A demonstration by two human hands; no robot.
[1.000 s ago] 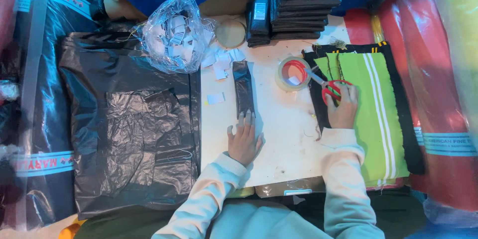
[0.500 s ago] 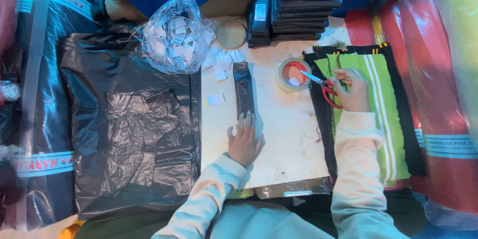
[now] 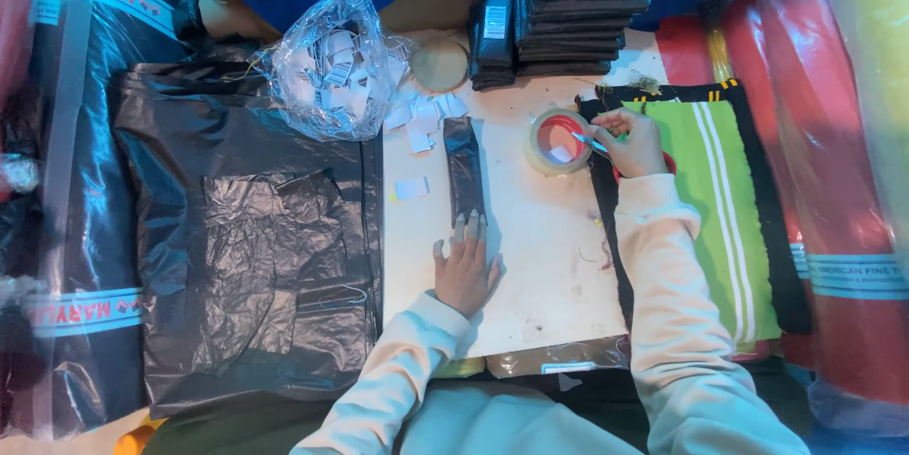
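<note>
My left hand (image 3: 466,266) lies flat on the pale table (image 3: 530,256), its fingertips pressing the near end of a long narrow black packet (image 3: 464,169). My right hand (image 3: 632,141) grips red-handled scissors (image 3: 606,144), their blue-tinted blades reaching toward a roll of clear tape (image 3: 559,141) with a red core. The right hand rests over the edge of a green, white-striped cloth with a black border (image 3: 720,199).
A big black plastic bag (image 3: 256,228) covers the left of the table. A clear bag of white labels (image 3: 327,62) and loose labels (image 3: 412,188) lie at the back. Stacked black packets (image 3: 578,5) stand behind the tape. Wrapped rolls (image 3: 852,133) line the right.
My right hand has carried the scissors from the green cloth up and left to the tape roll. The left hand has stayed on the black packet.
</note>
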